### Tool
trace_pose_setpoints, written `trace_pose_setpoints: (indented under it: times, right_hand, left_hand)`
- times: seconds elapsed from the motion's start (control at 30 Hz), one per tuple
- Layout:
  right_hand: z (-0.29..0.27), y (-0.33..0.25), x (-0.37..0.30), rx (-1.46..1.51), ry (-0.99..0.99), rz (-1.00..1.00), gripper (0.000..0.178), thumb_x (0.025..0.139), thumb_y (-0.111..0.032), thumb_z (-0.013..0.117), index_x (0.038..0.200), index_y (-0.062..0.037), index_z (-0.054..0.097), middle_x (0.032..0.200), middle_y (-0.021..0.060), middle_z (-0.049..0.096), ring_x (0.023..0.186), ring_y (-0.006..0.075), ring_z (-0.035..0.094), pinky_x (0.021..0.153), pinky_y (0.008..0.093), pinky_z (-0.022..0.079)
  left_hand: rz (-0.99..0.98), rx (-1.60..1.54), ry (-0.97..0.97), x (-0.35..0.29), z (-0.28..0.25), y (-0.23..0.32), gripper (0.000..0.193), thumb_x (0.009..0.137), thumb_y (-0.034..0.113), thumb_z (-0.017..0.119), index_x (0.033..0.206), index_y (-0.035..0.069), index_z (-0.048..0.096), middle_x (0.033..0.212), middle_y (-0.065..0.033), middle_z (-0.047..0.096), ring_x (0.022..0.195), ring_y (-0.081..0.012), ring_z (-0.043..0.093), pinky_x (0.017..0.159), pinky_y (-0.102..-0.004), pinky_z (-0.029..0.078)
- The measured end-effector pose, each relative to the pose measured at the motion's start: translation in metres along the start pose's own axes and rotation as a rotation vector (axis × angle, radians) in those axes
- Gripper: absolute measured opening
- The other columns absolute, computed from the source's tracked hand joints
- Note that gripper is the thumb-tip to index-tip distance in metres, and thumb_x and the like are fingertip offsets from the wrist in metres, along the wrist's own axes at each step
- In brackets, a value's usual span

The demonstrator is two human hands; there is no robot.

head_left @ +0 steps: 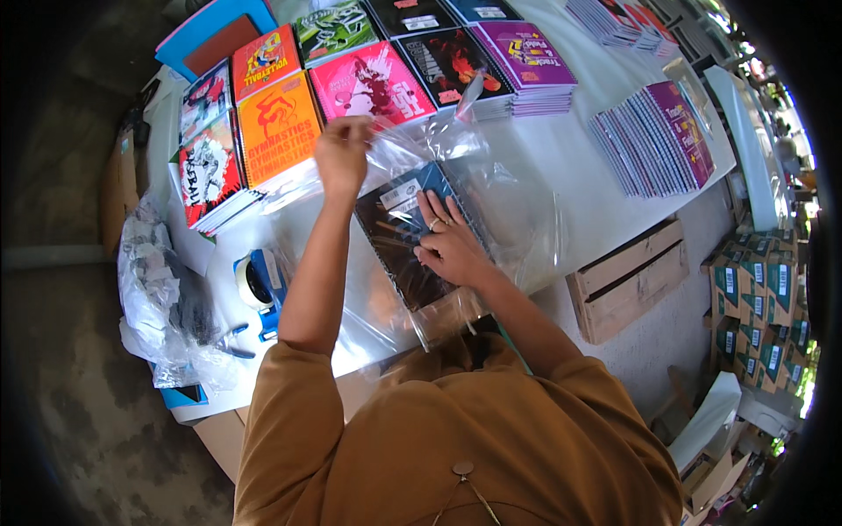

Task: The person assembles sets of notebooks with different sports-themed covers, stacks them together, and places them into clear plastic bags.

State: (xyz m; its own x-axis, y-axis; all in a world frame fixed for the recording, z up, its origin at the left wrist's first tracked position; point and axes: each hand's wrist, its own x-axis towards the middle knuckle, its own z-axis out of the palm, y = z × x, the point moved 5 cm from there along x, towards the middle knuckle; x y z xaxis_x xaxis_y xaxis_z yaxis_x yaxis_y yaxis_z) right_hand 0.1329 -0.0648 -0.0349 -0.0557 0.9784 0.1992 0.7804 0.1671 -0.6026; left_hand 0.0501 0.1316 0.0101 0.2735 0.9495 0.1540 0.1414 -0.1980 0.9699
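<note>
A dark spiral-bound notebook with a white label lies in front of me on the table, among loose clear plastic film. Spread over its cover, my right hand rests flat with the fingers apart; one finger wears a ring. Raised beyond the notebook's far left corner, my left hand has its fingers pinched on the film. The film stretches from there toward the notebook and past its right side. Whether more notebooks lie under the dark one, I cannot tell.
Stacks of colourful spiral notebooks line the table's far side. A purple-topped stack stands at the right. On the left are a blue tape dispenser and crumpled plastic. A wooden crate and piled cartons stand beyond the right edge.
</note>
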Motion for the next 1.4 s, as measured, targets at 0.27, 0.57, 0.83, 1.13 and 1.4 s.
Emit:
trace_pose_setpoints:
  times: [0.27, 0.57, 0.83, 1.13, 1.4]
  right_hand:
    - [-0.002, 0.008, 0.002, 0.057, -0.101, -0.006, 0.026, 0.085, -0.022, 0.055, 0.069, -0.0018, 0.059, 0.148, 0.0196, 0.021, 0.139, 0.0330, 0.015, 0.111, 0.0452, 0.009]
    - [0.013, 0.009, 0.014, 0.133, -0.289, -0.197, 0.031, 0.086, -0.026, 0.052, 0.076, 0.0026, 0.061, 0.145, 0.0270, 0.019, 0.138, 0.0411, 0.008, 0.111, 0.0506, 0.002]
    - [0.011, 0.024, 0.030, 0.267, -0.576, -0.136, 0.028, 0.083, -0.024, 0.054, 0.065, -0.0033, 0.062, 0.150, 0.0205, 0.008, 0.140, 0.0360, -0.002, 0.109, 0.0507, -0.006]
    - [0.005, 0.015, 0.033, 0.066, -0.663, -0.142, 0.013, 0.071, -0.021, 0.063, 0.077, -0.0224, 0.075, 0.151, 0.0197, 0.008, 0.141, 0.0349, -0.001, 0.111, 0.0483, -0.001]
    - [-0.003, 0.012, 0.039, 0.208, -0.480, -0.049, 0.078, 0.059, -0.014, 0.077, 0.129, -0.0115, 0.043, 0.148, 0.0171, 0.024, 0.139, 0.0329, 0.015, 0.112, 0.0420, 0.012]
  left_hand:
    - [0.114, 0.999, -0.206, -0.164, 0.009, -0.029, 0.055, 0.093, 0.027, 0.040, 0.141, 0.004, 0.028, 0.151, -0.0123, 0.016, 0.140, -0.0365, 0.006, 0.109, -0.0556, 0.003]
    - [0.141, 1.072, -0.289, -0.156, 0.027, -0.037, 0.058, 0.090, 0.029, 0.037, 0.142, 0.007, 0.026, 0.151, -0.0124, 0.017, 0.141, -0.0295, 0.008, 0.109, -0.0554, 0.003]
    - [-0.016, 1.090, -0.164, -0.238, 0.054, -0.009, 0.081, 0.085, 0.047, 0.047, 0.140, -0.007, 0.022, 0.150, -0.0208, 0.014, 0.140, -0.0359, 0.009, 0.107, -0.0586, 0.002]
    - [-0.206, 0.962, 0.703, -0.249, -0.174, 0.010, 0.040, 0.086, 0.024, 0.062, 0.119, 0.002, 0.054, 0.094, -0.0197, 0.058, 0.087, -0.0321, 0.056, 0.081, -0.0347, 0.045]
    - [-0.979, 0.272, 0.050, -0.216, -0.250, -0.050, 0.038, 0.084, 0.043, 0.057, 0.108, 0.013, 0.062, 0.081, 0.0044, 0.054, 0.068, -0.0085, 0.042, 0.056, -0.0219, 0.032]
